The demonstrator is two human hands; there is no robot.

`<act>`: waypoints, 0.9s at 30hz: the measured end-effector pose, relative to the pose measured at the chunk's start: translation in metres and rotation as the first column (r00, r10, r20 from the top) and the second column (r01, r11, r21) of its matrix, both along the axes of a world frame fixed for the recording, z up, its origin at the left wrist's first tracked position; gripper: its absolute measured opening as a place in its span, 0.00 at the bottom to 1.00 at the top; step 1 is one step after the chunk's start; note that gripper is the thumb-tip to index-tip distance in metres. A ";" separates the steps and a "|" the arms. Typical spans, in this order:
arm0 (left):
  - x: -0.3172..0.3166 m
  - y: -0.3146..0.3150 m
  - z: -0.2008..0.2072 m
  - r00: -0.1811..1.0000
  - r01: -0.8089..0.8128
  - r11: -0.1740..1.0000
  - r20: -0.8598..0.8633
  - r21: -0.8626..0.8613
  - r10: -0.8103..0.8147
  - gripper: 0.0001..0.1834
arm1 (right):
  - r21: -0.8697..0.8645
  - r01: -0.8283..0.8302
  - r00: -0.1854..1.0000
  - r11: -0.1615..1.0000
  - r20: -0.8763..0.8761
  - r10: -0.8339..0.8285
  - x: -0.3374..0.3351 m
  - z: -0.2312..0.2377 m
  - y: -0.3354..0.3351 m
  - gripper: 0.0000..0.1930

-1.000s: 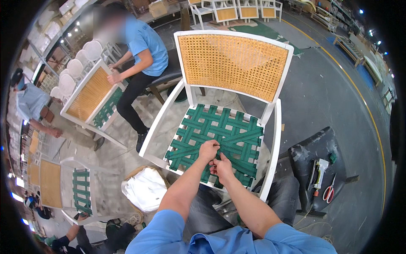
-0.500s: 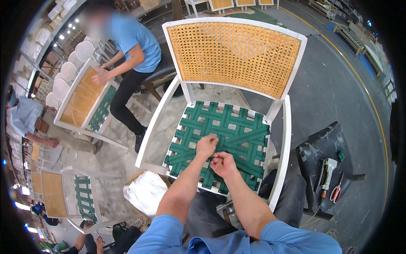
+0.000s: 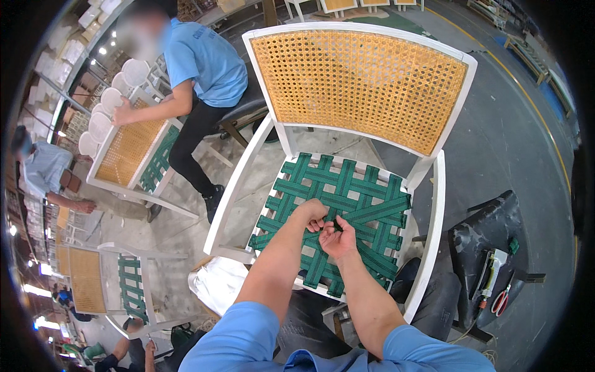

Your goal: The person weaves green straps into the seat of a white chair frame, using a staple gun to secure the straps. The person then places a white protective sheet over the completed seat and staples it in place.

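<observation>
A white armchair (image 3: 436,186) with a woven cane back (image 3: 359,80) stands in front of me. Green webbing straps (image 3: 344,181) are interlaced across its seat frame, and some slanting straps run toward the middle. There my left hand (image 3: 310,214) is closed, back of the hand up, with its fingertips on the webbing. Just right of it, my right hand (image 3: 340,240) is turned partly palm up, its fingers pinching a dark green piece of webbing. My hands nearly touch, and they hide where the straps meet.
At right, a black padded stool (image 3: 486,239) bears red-handled scissors (image 3: 501,301) and a pneumatic tool (image 3: 491,282). A white cloth bundle (image 3: 217,284) lies left of my chair. A co-worker (image 3: 204,68) sits at another cane chair (image 3: 127,152); a second person (image 3: 46,170) stands farther left.
My right hand has rolled more palm up, and the dark webbing piece now shows in its fingers. The seated co-worker's hand has moved up to the chair back's top. The view has shifted slightly.
</observation>
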State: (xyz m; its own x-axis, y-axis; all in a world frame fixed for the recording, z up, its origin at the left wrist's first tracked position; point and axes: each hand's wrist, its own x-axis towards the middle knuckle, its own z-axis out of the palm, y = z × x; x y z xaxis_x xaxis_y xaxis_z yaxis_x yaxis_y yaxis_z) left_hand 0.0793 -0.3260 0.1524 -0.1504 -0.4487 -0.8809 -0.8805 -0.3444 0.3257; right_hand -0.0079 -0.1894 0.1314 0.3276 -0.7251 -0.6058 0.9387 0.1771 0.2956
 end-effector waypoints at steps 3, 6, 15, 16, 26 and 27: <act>-0.004 -0.001 -0.006 0.998 -0.048 0.998 -0.025 0.027 0.049 0.16 | -0.011 -0.011 1.000 1.000 0.002 0.011 -0.006 -0.005 0.001 0.17; -0.003 0.001 -0.009 0.995 -0.094 0.995 -0.026 0.018 0.095 0.13 | -0.036 -0.022 1.000 0.999 0.010 0.022 -0.005 -0.006 0.002 0.17; -0.028 0.031 0.003 0.905 -0.280 0.937 -0.382 -0.207 0.186 0.11 | 0.103 -0.031 0.928 0.994 -0.366 0.067 -0.006 0.035 0.015 0.15; -0.009 0.034 -0.003 0.880 -0.377 0.896 -0.393 -0.234 0.267 0.12 | 0.152 -0.126 0.869 0.980 -0.459 0.183 0.005 0.057 0.028 0.16; 0.063 -0.016 0.067 0.875 -0.436 0.744 -0.431 -0.507 0.219 0.17 | -0.362 0.047 -0.239 0.931 -0.909 -0.342 -0.231 0.204 0.210 0.10; 0.061 -0.013 0.070 0.854 -0.465 0.767 -0.454 -0.443 0.256 0.18 | -0.271 0.151 -0.188 0.950 -0.952 -0.242 -0.255 0.175 0.214 0.10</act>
State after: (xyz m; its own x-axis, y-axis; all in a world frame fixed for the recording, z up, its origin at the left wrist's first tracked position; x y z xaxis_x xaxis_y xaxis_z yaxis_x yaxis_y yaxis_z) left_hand 0.1402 -0.3392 0.2225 -0.1263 -0.9012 -0.4145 -0.5149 -0.2976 0.8039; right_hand -0.2632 0.0243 0.3068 -0.7592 -0.6502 -0.0289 0.1373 -0.1165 -0.9837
